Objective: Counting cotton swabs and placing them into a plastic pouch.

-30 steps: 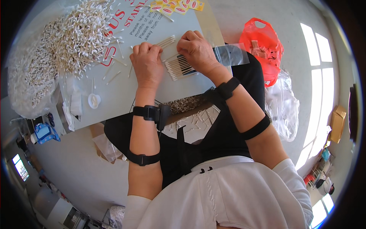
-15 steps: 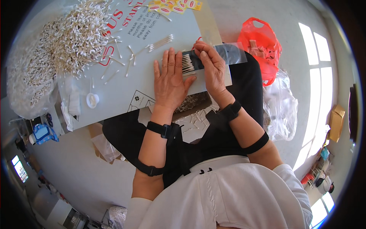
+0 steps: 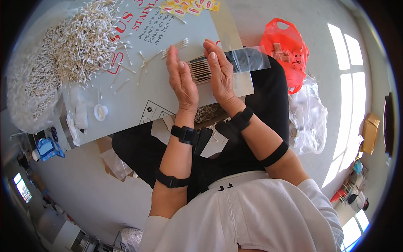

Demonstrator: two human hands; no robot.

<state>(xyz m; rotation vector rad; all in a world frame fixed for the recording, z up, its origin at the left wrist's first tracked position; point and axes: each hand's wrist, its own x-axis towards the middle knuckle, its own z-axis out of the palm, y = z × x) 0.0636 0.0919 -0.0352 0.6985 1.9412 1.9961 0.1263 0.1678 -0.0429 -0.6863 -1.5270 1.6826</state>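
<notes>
The floor was smooth and pale grey, and daylight fell across it from tall bright windows along the right side. An orange plastic bag lay on it near the top right, with a crumpled clear plastic bag just below it and a small brown cardboard box further right under the windows. At the lower left stood a small blue object and, toward the dim rim, what seemed to be another lit window, though the bending of the view made that corner hard to read.
</notes>
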